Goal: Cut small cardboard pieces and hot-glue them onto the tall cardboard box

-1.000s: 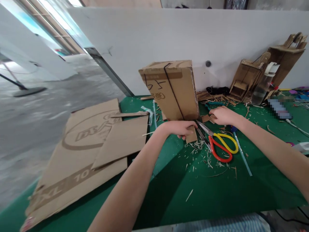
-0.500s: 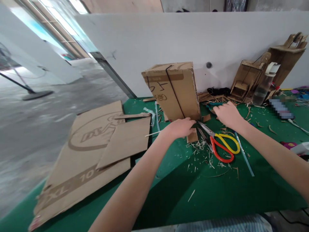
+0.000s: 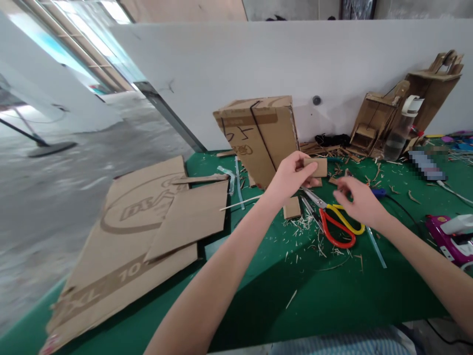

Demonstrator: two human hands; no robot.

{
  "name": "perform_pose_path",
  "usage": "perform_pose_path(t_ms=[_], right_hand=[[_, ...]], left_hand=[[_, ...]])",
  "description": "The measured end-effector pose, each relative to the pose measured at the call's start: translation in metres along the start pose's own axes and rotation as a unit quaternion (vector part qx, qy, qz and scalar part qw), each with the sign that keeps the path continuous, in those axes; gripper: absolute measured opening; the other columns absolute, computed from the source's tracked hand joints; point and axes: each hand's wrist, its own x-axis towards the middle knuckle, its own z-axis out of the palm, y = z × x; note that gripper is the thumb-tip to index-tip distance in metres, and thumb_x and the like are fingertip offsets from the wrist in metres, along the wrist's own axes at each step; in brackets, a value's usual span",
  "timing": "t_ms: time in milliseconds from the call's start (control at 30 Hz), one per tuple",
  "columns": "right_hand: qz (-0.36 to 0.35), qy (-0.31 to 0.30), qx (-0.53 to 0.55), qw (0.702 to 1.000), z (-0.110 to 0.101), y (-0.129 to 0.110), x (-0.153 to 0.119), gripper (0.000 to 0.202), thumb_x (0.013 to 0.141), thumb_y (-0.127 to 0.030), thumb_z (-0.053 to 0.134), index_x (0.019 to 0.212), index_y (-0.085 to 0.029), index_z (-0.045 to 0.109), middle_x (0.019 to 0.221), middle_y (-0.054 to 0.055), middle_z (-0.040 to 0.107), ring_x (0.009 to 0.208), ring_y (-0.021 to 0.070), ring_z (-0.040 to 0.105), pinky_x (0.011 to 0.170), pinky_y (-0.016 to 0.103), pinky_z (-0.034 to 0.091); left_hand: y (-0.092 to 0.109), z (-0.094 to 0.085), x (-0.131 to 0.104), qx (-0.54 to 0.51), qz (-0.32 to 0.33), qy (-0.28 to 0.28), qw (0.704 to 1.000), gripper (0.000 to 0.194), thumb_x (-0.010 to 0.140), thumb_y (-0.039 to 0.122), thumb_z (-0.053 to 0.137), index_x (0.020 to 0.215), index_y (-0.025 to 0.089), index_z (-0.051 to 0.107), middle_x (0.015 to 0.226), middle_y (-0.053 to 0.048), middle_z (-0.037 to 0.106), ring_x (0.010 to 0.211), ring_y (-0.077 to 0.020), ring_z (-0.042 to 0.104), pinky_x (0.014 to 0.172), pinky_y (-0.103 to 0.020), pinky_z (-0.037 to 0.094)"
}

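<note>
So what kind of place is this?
Likely a craft or model-making workspace, perhaps in an unfinished building: scissors among shavings and scraps on a green tabletop, a cardboard box behind, bare grey floor beyond.

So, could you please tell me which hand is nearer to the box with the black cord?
The left hand: it is in front of the box, near its lower right edge, while the right hand is farther right, by the scissors.

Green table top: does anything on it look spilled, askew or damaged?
Pale thin shavings lie scattered around the red-and-yellow-handled metal scissors, apparently loose cutting waste. The large flat brown cardboard sheet juts over the left edge of the green table top, looking askew. No liquid spill visible.
</note>
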Motion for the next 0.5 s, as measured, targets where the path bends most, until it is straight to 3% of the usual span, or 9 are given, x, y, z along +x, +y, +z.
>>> perform_pose_path(t_ms=[67, 167, 267, 367, 500], right_hand=[[-0.025, -0.124, -0.126, 0.984, 0.002, 0.001, -0.013, 0.032, 0.091, -0.043, 0.054, 0.109, -0.018, 0.062, 0.103, 0.012, 0.069, 0.092, 0.0254, 0.065, 0.081, 0.037, 0.050], [-0.048, -0.211, -0.219, 0.951, 0.007, -0.004, -0.026, 0.034, 0.088, -0.035, 0.056, 0.114, -0.013, 0.061, 0.108, 0.016, 0.066, 0.101, 0.0293, 0.063, 0.084, 0.038, 0.049], [-0.016, -0.227, -0.261, 0.938, 0.014, -0.016, -0.032, 0.039, 0.084, -0.022, 0.053, 0.121, -0.008, 0.058, 0.108, 0.020, 0.065, 0.096, 0.0297, 0.065, 0.076, 0.036, 0.051], [0.009, -0.213, -0.294, 0.932, 0.018, -0.024, -0.035, 0.053, 0.078, -0.012, 0.054, 0.130, -0.005, 0.051, 0.107, 0.023, 0.064, 0.090, 0.0302, 0.067, 0.071, 0.035, 0.050], [0.061, -0.172, -0.271, 0.945, 0.014, -0.015, -0.032, 0.061, 0.074, -0.010, 0.056, 0.134, -0.007, 0.047, 0.108, 0.023, 0.065, 0.087, 0.0293, 0.068, 0.068, 0.034, 0.050]], left_hand=[[-0.002, -0.003, 0.001, -0.066, -0.023, 0.026, 0.997, 0.012, 0.085, 0.024, 0.063, 0.087, 0.019, 0.052, 0.080, -0.003, 0.065, 0.059, -0.0110, 0.067, 0.050, -0.020, 0.049], [-0.003, -0.005, 0.003, -0.115, -0.043, 0.035, 0.992, 0.004, 0.088, 0.018, 0.058, 0.090, 0.017, 0.055, 0.087, -0.005, 0.068, 0.068, -0.0128, 0.070, 0.060, -0.023, 0.056], [-0.002, -0.006, 0.003, -0.118, -0.045, 0.036, 0.991, 0.007, 0.087, 0.015, 0.058, 0.094, 0.016, 0.058, 0.090, -0.006, 0.069, 0.073, -0.0140, 0.072, 0.065, -0.025, 0.058], [-0.001, -0.009, 0.003, -0.084, -0.018, 0.066, 0.994, 0.012, 0.083, 0.018, 0.064, 0.094, 0.016, 0.060, 0.087, -0.004, 0.069, 0.071, -0.0123, 0.070, 0.059, -0.020, 0.054], [0.003, -0.017, 0.004, -0.069, 0.040, 0.113, 0.990, 0.011, 0.080, 0.020, 0.068, 0.089, 0.015, 0.064, 0.081, -0.003, 0.067, 0.071, -0.0105, 0.067, 0.056, -0.017, 0.049]])
